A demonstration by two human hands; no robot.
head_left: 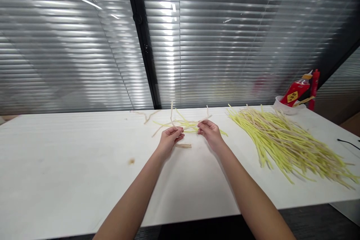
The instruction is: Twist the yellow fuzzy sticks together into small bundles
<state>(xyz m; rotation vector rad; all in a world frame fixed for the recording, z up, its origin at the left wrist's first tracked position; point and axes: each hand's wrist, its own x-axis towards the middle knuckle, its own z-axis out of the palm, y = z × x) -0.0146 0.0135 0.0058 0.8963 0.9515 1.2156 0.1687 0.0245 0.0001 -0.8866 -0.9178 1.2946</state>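
Observation:
My left hand [168, 138] is closed in a pinch over the middle of the table. A thin beige pipe cleaner [171, 111] rises from near its fingertips. My right hand [210, 134] pinches too, a short way to the right, with a beige pipe cleaner [207, 111] running up and out beside its fingers. Whether both hands hold one and the same piece I cannot tell. Behind and between the fingers, several yellow pipe cleaners [188, 124] lie crossed on the table. Near my left fingers is a short beige bundle [184, 146].
A large pile of yellow and beige pipe cleaners [287, 142] spreads over the right of the white table [70, 180]. Behind it, a red glue bottle [296, 92] leans in a clear bowl [285, 108]. A bent beige piece [146, 117] lies back left. Window blinds [225, 45] stand behind.

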